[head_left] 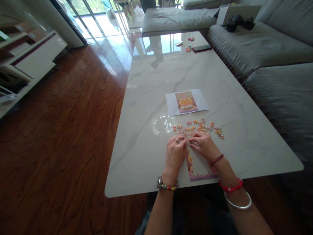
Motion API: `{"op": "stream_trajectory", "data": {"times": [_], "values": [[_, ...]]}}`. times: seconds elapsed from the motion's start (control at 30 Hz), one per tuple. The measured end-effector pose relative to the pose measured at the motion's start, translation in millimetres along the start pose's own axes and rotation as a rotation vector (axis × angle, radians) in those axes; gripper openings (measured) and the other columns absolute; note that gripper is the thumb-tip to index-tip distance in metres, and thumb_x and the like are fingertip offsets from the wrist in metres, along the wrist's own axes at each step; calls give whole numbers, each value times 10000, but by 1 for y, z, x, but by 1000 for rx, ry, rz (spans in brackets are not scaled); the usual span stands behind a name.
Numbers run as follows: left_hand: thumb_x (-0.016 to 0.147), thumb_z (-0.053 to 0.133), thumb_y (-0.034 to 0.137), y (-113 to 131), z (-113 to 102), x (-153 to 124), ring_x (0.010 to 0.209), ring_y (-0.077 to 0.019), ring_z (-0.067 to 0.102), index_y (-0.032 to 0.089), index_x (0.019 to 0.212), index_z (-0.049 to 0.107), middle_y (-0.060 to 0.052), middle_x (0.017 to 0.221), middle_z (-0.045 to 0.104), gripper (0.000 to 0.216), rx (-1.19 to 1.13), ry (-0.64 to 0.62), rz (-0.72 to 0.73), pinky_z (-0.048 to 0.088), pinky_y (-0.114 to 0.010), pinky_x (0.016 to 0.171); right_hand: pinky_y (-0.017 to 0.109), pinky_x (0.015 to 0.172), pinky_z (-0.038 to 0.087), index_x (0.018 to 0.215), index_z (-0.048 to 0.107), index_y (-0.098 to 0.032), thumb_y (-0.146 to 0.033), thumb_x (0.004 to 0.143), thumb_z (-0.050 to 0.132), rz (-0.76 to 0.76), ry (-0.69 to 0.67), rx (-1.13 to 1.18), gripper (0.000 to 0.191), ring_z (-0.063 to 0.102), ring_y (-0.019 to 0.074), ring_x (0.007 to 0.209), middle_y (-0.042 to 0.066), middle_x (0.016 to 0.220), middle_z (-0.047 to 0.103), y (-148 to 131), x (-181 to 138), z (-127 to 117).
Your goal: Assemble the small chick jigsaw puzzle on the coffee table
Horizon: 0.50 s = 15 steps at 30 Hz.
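Note:
My left hand (175, 152) and my right hand (204, 145) rest side by side on a pink-bordered puzzle board (199, 168) near the table's front edge. Their fingertips meet in a pinch at the board's top left corner, over small puzzle pieces that I cannot make out clearly. Just beyond the fingers lie several loose pink and orange puzzle pieces (199, 127). Farther back lies a white sheet with a picture of a yellow figure (187, 101).
The white marble table (151, 98) stretches away from me. A dark phone (201, 48) and small items lie at its far end. A grey sofa (269, 49) runs along the right. Wooden floor and a low white cabinet (29, 55) are on the left.

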<state>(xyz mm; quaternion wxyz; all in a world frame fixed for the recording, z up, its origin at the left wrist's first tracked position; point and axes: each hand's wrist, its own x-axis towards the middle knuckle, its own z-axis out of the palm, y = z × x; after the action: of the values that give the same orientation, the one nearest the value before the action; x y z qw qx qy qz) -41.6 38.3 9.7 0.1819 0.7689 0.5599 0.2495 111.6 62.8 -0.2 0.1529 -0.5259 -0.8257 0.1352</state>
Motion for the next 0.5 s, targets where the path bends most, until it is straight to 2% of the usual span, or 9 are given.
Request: {"op": "stream_trajectory", "data": {"times": [0.1, 0.27, 0.4, 0.5], "values": [[802, 470, 158, 6, 4, -2, 1039, -190, 496, 250, 907, 612, -28, 985, 615, 199, 18, -15, 4, 290, -420, 988, 327, 705, 329, 800, 642, -232, -235, 747, 568, -18, -35, -55, 91, 514, 188, 820, 38, 841, 594, -6, -2, -3], [780, 465, 117, 17, 11, -8, 1136, -259, 431, 243, 972, 592, -41, 1074, 605, 264, 76, 3, -90, 245, -496, 989, 334, 708, 318, 880, 631, -221, -194, 799, 487, -33, -40, -104, 167, 491, 198, 857, 54, 863, 592, -14, -9, -8], [762, 455, 77, 24, 12, -7, 1131, -271, 426, 219, 960, 593, -47, 1083, 602, 280, 130, -2, -114, 239, -499, 984, 342, 727, 316, 919, 637, -234, -170, 797, 485, -49, -45, -104, 205, 480, 198, 860, 51, 852, 600, -15, -15, -8], [765, 456, 80, 26, 11, -3, 1093, -242, 445, 211, 883, 606, -41, 1029, 615, 231, 173, -2, -133, 267, -457, 972, 338, 723, 331, 932, 637, -240, -161, 779, 503, -35, -33, -71, 218, 477, 197, 859, 49, 861, 596, -10, -17, -8]]}}
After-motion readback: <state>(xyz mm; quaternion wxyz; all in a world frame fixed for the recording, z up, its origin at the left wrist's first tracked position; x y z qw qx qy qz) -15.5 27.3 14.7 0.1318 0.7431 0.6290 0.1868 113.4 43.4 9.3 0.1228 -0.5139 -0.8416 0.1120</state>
